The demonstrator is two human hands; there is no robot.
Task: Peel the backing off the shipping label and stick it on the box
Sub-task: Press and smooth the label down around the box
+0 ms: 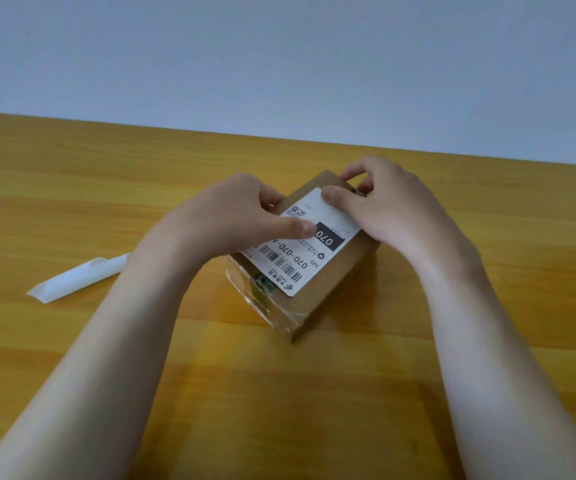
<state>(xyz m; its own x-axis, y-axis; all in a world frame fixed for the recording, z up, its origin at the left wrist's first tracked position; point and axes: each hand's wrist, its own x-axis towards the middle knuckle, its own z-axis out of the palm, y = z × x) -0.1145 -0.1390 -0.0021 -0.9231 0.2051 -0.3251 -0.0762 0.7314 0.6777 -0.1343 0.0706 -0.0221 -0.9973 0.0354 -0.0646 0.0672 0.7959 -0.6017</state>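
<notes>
One cardboard box (328,282) sits on the wooden table (72,188), turned at an angle, with both hands on it. One white shipping label (300,254) lies flat across the box's top face, covering most of it. One strip of white backing paper (75,277) lies on the table well to the left of the box, loosely curled and apart from everything else.

The left hand (231,216) rests on the box's left side; its thumb presses down on the middle of the label while the other fingers curl over the box's far left edge. The right hand (394,206) is at the box's far right corner; its thumb presses the label's far end, and its fingers bend over the back edge of the box. Neither hand is closed around anything loose; both are pressing on the box and label.

The print on the label reads upside down from this view. White digits "070" stand on a black block near the middle. Below that runs "070-070-A", partly hidden by the left thumb, and "A80" beside it. There is one QR code near the far end and what looks like two barcodes nearer the camera. At the near end small print reads "CHINA POST" beside Chinese characters too small to make out. Clear tape (266,303) wraps the box's near end.
</notes>
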